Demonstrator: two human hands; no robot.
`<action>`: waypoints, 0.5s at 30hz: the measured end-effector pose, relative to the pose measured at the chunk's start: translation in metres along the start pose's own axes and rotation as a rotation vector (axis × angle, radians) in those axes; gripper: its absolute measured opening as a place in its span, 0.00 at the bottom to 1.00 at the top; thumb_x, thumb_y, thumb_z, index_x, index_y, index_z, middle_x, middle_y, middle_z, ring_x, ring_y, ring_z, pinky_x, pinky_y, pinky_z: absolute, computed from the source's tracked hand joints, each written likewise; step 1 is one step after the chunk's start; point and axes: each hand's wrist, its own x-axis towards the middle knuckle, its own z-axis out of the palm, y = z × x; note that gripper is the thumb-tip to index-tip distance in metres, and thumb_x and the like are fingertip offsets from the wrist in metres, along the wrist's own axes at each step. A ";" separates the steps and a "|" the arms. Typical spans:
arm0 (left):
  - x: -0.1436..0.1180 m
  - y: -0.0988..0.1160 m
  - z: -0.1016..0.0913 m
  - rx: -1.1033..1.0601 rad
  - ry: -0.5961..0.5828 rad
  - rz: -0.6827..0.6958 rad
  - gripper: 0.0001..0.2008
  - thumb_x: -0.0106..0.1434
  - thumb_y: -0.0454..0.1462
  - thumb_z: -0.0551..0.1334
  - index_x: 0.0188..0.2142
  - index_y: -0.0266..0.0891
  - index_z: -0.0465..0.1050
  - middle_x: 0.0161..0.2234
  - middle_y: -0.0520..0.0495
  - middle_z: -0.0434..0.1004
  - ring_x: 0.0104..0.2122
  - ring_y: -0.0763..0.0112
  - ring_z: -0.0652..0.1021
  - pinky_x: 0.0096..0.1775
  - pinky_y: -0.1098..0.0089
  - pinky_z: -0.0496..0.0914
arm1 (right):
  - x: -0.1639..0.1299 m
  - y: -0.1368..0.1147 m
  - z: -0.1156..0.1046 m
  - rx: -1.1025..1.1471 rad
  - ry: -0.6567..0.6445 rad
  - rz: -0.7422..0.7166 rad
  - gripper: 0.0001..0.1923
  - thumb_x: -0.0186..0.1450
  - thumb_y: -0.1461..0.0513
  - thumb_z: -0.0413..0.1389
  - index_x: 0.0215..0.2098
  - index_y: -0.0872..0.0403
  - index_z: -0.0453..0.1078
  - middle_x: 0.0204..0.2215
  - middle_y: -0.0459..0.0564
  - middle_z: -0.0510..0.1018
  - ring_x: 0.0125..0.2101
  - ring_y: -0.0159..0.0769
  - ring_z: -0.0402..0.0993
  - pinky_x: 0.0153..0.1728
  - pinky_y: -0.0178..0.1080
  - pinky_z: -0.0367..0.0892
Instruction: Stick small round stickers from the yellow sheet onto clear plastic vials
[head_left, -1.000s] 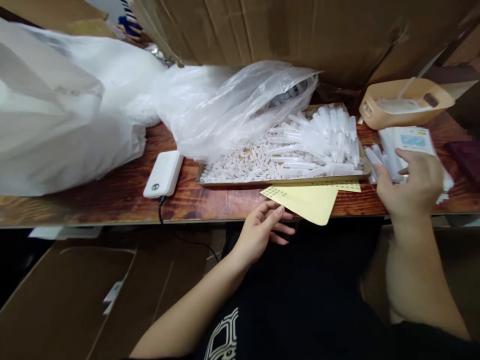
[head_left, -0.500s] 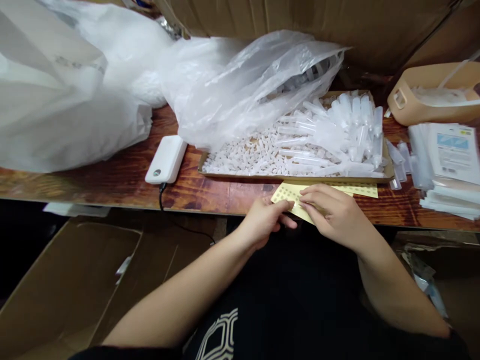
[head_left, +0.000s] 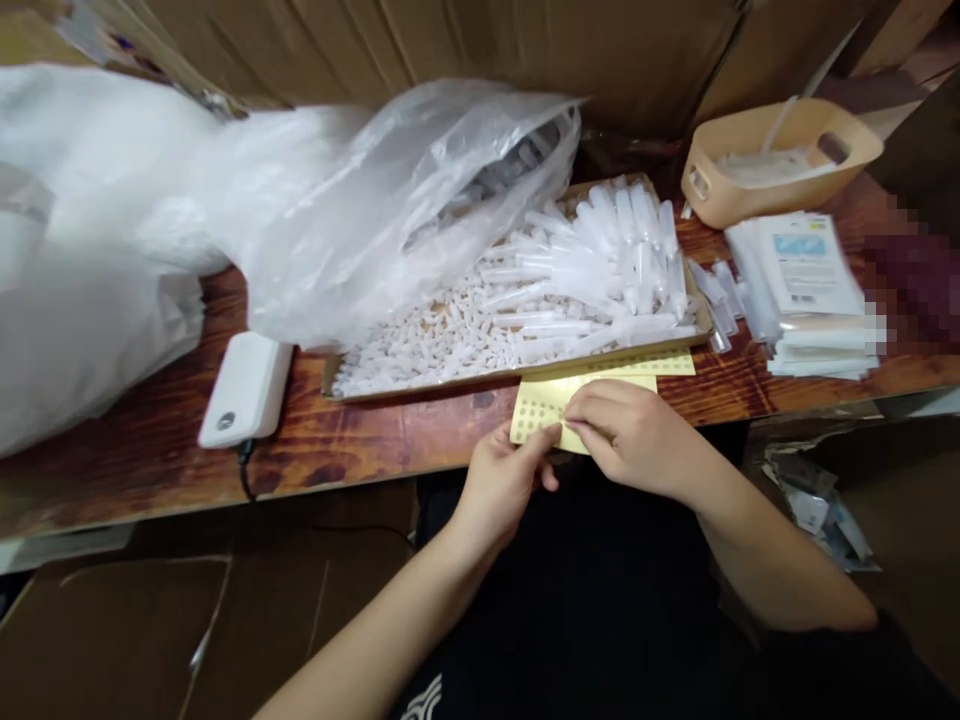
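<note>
A yellow sheet of small round stickers (head_left: 531, 410) lies at the table's front edge, partly over the edge. My left hand (head_left: 499, 482) is closed on its near left corner, thumb on top and fingers beneath. Over the middle of the sheet, my right hand (head_left: 634, 435) pinches thumb and fingertips together; whatever is between them is too small to make out. Another yellow sheet (head_left: 671, 363) lies partly under the cardboard tray (head_left: 442, 388) just behind. Small white plastic pieces (head_left: 431, 340) and clear plastic tubes (head_left: 637, 230) fill that tray.
A large clear plastic bag (head_left: 360, 220) droops over the tray's left part. Left of it is a white power bank (head_left: 247, 390) with a black cable. To the right stand a stack of printed packets (head_left: 810, 265), loose tubes (head_left: 720, 290) and a beige basket (head_left: 720, 195).
The camera view has turned right, so the table things appear farther left. Both hands stay at the sticker sheet, the right still pinching over it.
</note>
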 end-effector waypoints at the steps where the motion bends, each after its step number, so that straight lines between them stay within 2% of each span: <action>1: 0.001 -0.002 0.000 0.008 -0.013 0.009 0.14 0.56 0.42 0.73 0.29 0.37 0.72 0.17 0.55 0.73 0.13 0.81 0.68 0.19 0.78 0.57 | 0.001 0.001 0.001 -0.008 -0.018 0.009 0.10 0.71 0.69 0.53 0.34 0.56 0.75 0.35 0.55 0.81 0.39 0.40 0.78 0.43 0.43 0.76; 8: 0.003 -0.012 0.000 0.005 -0.066 0.074 0.15 0.60 0.45 0.71 0.35 0.39 0.70 0.19 0.55 0.75 0.14 0.76 0.73 0.20 0.75 0.65 | 0.004 0.001 0.002 -0.135 -0.111 -0.014 0.10 0.69 0.70 0.52 0.36 0.57 0.76 0.34 0.55 0.80 0.38 0.42 0.77 0.44 0.45 0.75; 12: 0.002 -0.014 0.001 -0.022 -0.081 0.080 0.16 0.61 0.46 0.71 0.33 0.40 0.68 0.19 0.55 0.75 0.16 0.73 0.76 0.20 0.75 0.65 | 0.006 -0.001 0.001 -0.200 -0.118 -0.063 0.10 0.68 0.71 0.53 0.35 0.57 0.76 0.33 0.56 0.81 0.37 0.44 0.78 0.41 0.46 0.75; 15: 0.001 -0.014 0.001 -0.033 -0.085 0.089 0.15 0.61 0.44 0.70 0.33 0.40 0.68 0.19 0.55 0.76 0.15 0.74 0.76 0.21 0.75 0.64 | 0.008 -0.003 -0.001 -0.257 -0.117 -0.121 0.10 0.68 0.70 0.52 0.33 0.56 0.75 0.32 0.55 0.81 0.35 0.44 0.78 0.39 0.46 0.74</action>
